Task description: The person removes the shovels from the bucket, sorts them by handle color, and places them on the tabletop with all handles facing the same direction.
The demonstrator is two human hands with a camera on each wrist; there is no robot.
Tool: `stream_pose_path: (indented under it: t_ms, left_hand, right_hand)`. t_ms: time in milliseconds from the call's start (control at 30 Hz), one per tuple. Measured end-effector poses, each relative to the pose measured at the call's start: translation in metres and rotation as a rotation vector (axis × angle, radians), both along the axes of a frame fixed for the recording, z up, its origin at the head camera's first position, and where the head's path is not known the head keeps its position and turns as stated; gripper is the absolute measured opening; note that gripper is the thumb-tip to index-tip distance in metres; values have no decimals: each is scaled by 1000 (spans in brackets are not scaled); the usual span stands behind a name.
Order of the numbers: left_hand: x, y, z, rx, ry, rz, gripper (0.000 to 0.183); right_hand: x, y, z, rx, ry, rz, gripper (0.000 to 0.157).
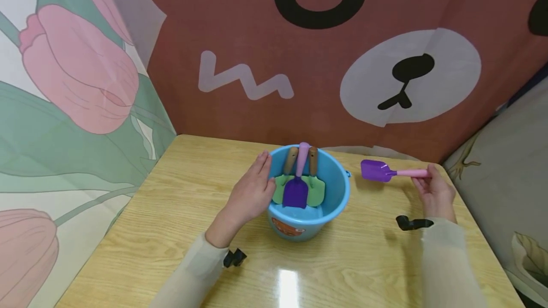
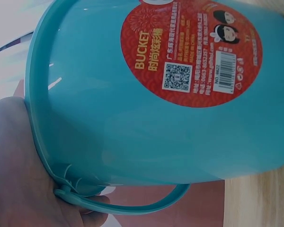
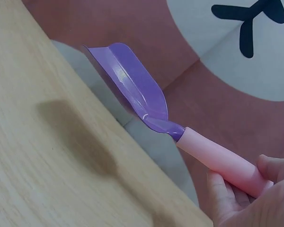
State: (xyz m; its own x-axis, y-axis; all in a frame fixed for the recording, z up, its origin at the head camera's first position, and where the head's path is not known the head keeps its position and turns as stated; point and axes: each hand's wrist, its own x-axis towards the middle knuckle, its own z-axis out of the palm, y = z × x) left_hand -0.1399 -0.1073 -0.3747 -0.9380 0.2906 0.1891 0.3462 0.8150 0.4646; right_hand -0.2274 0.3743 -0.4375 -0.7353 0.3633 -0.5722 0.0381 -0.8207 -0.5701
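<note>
A light blue bucket point(image 1: 314, 233) stands upright on the table. My left hand point(image 1: 253, 189) rests against the left side of its rim, fingers straight and together; the left wrist view has this hand by the bucket's blue handle point(image 2: 132, 207). Inside the bucket, a purple hand shovel point(image 1: 295, 194) with a pink grip leans between two green-headed garden tools point(image 1: 317, 191) with brown handles. To the right, my right hand point(image 1: 435, 191) pinches the end of the pink handle of a second purple shovel point(image 3: 137, 90). That shovel is held above the table, its blade pointing left.
The wooden table point(image 1: 171, 222) runs back to a brown cloth point(image 1: 239, 118) with a bear's face. A floral cloth point(image 1: 77, 75) hangs on the left and a grey cloth point(image 1: 513, 170) on the right. Small black mounts point(image 1: 234, 257) sit at both wrists.
</note>
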Motion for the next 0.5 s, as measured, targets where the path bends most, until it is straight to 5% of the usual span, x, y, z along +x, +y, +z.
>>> stream_pose_path:
  t_ms: [500]
  left_hand:
    - [1, 1, 0, 0, -9, 6, 61]
  right_hand:
    - [-5, -5, -14, 45, -21, -43, 17]
